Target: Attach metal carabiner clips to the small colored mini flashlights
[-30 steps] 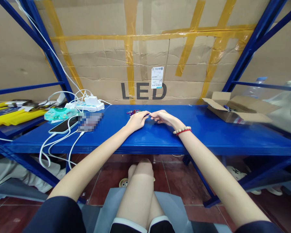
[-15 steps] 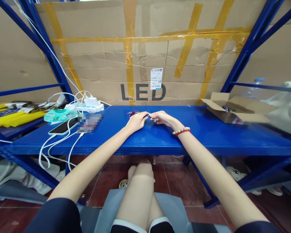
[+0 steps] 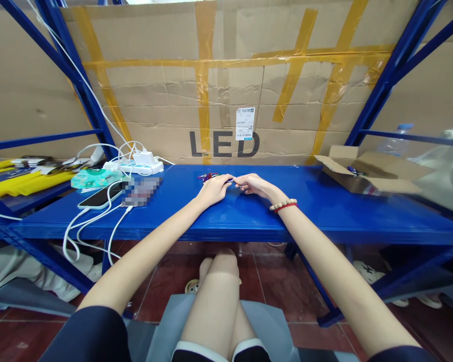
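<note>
On the blue table (image 3: 324, 206) the left hand (image 3: 214, 188) and right hand (image 3: 254, 184) are set fingertip to fingertip, fingers curled, with a small cluster of coloured pieces (image 3: 207, 176) laid just beyond the left fingertips; any grip cannot be told.

- We are looking at a blue metal shelf (image 3: 324, 211) running from left to right as the work surface.
- We are seeing blue slanted uprights (image 3: 79, 85) rising at the far left and the far right.
- We are facing a flattened cardboard wall (image 3: 154, 100) on the far side, crossed with yellow-brown tape (image 3: 202, 90) and carrying the letters LED (image 3: 224, 144) and a white label (image 3: 245, 123).
- We are noticing dark red floor tiles (image 3: 272, 281) showing under the shelf, near us.
- We are getting bright, even light across the scene.
</note>
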